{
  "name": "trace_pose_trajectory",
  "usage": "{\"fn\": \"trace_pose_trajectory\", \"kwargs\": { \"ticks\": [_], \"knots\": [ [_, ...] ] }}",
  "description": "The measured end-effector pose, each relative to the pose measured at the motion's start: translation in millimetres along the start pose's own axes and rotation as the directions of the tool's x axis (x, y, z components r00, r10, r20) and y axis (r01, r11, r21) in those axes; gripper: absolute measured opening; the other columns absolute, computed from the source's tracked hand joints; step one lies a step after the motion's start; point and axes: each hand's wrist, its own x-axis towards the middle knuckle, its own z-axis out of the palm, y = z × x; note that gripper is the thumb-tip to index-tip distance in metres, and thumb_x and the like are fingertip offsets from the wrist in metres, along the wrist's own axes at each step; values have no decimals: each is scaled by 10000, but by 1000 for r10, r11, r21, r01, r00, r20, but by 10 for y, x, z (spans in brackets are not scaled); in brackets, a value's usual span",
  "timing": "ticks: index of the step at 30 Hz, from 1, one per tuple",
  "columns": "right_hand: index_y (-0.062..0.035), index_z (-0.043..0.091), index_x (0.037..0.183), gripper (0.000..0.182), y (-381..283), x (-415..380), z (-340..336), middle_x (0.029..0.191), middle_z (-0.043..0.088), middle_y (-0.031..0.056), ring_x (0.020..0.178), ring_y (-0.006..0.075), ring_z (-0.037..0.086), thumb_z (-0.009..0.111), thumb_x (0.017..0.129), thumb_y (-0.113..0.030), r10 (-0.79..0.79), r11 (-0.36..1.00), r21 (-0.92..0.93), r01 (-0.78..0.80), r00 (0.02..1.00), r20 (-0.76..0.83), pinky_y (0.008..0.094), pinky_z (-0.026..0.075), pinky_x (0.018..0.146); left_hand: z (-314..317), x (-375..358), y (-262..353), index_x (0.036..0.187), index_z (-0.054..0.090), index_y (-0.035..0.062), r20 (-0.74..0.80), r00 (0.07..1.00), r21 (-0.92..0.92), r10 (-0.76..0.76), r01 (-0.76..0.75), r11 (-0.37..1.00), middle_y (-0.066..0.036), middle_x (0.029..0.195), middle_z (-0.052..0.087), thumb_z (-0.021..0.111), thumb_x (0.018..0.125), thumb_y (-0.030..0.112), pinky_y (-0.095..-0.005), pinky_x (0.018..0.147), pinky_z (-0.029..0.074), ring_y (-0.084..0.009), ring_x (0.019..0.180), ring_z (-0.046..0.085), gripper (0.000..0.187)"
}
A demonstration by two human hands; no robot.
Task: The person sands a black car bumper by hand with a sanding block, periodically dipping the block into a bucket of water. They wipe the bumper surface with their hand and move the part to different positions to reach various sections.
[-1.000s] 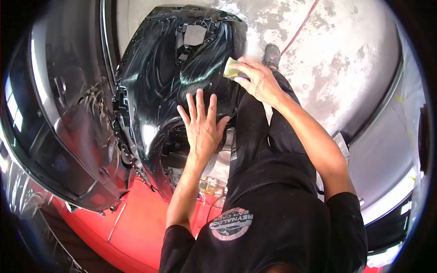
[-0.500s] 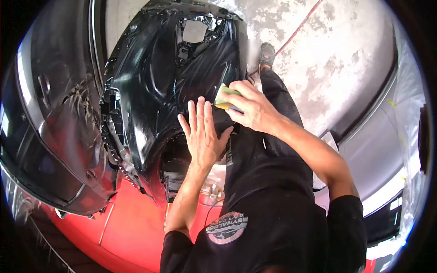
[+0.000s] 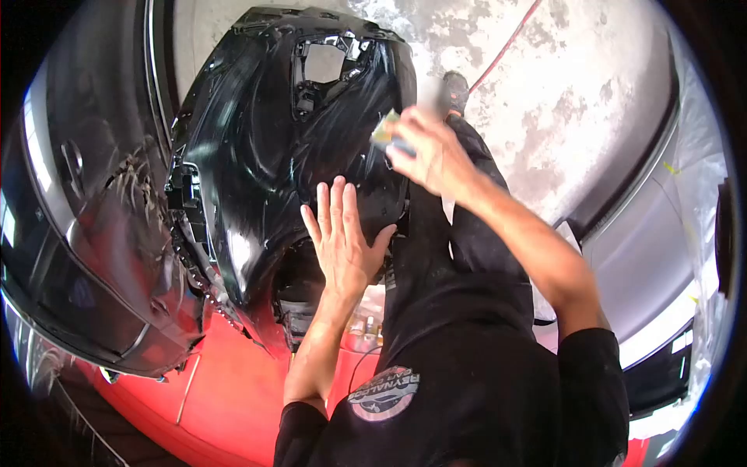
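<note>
We have our left hand [image 3: 342,237] spread flat, fingers apart, on the lower part of a glossy black bumper panel [image 3: 264,148], pressing on it and clasping nothing, while our right hand [image 3: 424,152] is closed around a small yellow-green sanding pad [image 3: 387,128] at the panel's right edge, near the upper middle; the hand is blurred, so we cannot tell whether the pad is touching the surface or just off it. The panel stands tilted in front of us, leaning over a red car body [image 3: 233,389] below, with a second dark panel [image 3: 85,233] lying just beside it on the left. The black surface shows wet, streaky sheen over most of its face, thickest around the square cut-out [image 3: 323,62] near the top and down the middle, which we judge to mean that much of the panel has already been gone over. The band along the right edge, where the pad now is, looks to be the part in hand, and the lower left flank and the ragged bottom edge show fewer streaks, so we judge those are still to be worked. A red hose [image 3: 510,43] runs across the mottled concrete floor [image 3: 591,93] beyond our dark trouser leg [image 3: 459,249]
</note>
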Motion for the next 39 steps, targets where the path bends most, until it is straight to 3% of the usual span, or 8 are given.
{"fn": "trace_pose_trajectory", "kwargs": {
  "ticks": [7,13,18,22,27,31,34,39],
  "knots": [
    [-48,722,1222,447,-258,-185,-21,1246,629,161,1106,363,666,835,791,-73,-38,999,-39,37,999,-35,441,576,952,-224,240,2,1560,443,25,87,988,-31,125,-123,992,-184,1630,449,835,836,314,-634,1281,179,-406,1550,350,873],
    [-61,705,1253,396,-219,-162,-77,1236,624,162,1036,368,692,802,873,-119,69,997,30,-67,995,-68,449,604,869,-142,1626,-314,1393,596,-48,-110,945,-115,307,-319,941,-291,1349,651,644,1002,188,-494,1148,448,-459,1305,593,459],
    [-62,652,1319,490,-305,-283,42,1228,599,198,1116,382,654,844,877,-149,101,995,-2,-101,992,-75,431,579,924,450,2625,-632,1453,566,-75,404,915,48,3,-24,999,-386,1234,685,498,1069,595,-531,1102,482,-509,1243,650,775],
    [-49,641,1325,511,-400,-386,36,1222,591,185,1114,357,652,836,860,-132,-34,999,0,34,999,4,428,579,920,650,2761,-778,1427,587,-94,352,935,-146,44,9,989,-382,1232,693,584,954,748,-536,1104,482,-501,1245,654,966],
    [-56,670,1263,411,-106,-1,-20,1121,565,164,1042,348,662,799,878,-119,129,991,-37,-129,992,6,450,582,852,652,2811,-763,1500,513,-76,331,943,-205,21,50,977,-363,1364,648,691,919,710,-496,1149,457,-468,1340,614,993],
    [-60,678,1244,437,-421,-349,89,1141,564,170,1027,356,654,815,835,-129,-125,992,24,125,992,-3,450,580,844,700,2871,-821,1511,451,-70,270,961,-275,57,20,961,-352,1383,641,728,899,710,-479,1147,458,-453,1363,602,1029],
    [-71,654,1267,394,-8,5,-70,1122,589,149,999,338,654,766,895,-134,135,990,50,-135,991,10,436,579,832,670,2899,-799,1485,468,-81,284,958,-272,30,51,961,-384,1340,645,750,889,702,-478,1139,463,-446,1336,622,1023],
    [-55,671,1303,494,-312,-391,147,1242,586,199,1111,392,651,828,842,-142,-115,993,24,117,992,-50,431,579,922,788,2907,-882,1468,492,-96,233,972,-334,37,45,942,-385,1354,641,808,849,651,-493,1137,471,-477,1325,622,1020]
  ]
}}
